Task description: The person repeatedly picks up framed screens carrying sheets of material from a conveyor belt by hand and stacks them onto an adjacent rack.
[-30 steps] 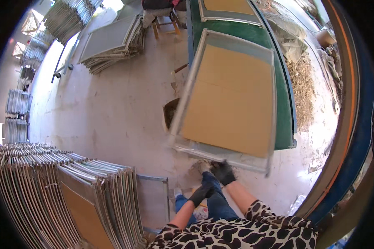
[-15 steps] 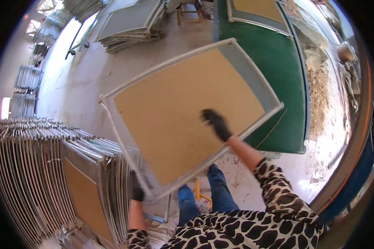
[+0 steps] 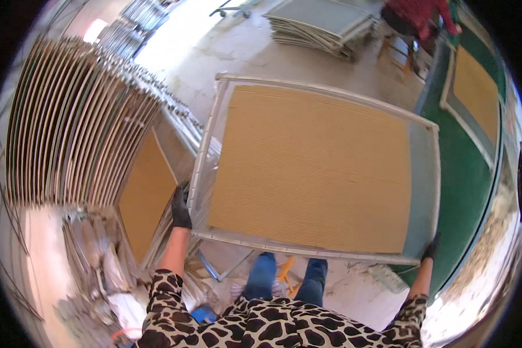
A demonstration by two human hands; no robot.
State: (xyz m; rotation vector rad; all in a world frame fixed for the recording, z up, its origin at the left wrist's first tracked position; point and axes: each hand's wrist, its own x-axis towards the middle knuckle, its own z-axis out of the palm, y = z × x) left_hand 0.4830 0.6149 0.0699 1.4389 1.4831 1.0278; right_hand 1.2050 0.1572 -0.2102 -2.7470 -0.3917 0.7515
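Both my hands wear dark gloves and carry a large rectangular mesh frame (image 3: 426,174) with pale edges. A tan, finely ribbed sheet (image 3: 313,168) covers most of its mesh, leaving a grey strip bare at the right. My left hand (image 3: 181,210) is closed on the frame's left edge near the lower corner. At the lower right corner my right hand (image 3: 430,248) grips the edge; its fingers are partly hidden. The frame is held up in front of my legs, and its right end overlaps a green table (image 3: 464,203).
Many similar frames (image 3: 75,122) stand packed upright at the left, one showing a tan sheet (image 3: 148,197). A flat stack of frames (image 3: 319,29) lies on the floor ahead. Another tan-covered frame (image 3: 475,93) rests on the green table. Beyond it is a person in a red top (image 3: 420,14).
My right hand has left the middle of the tan sheet and now holds the lower right corner. The frame has turned more level, and the view has swung left.
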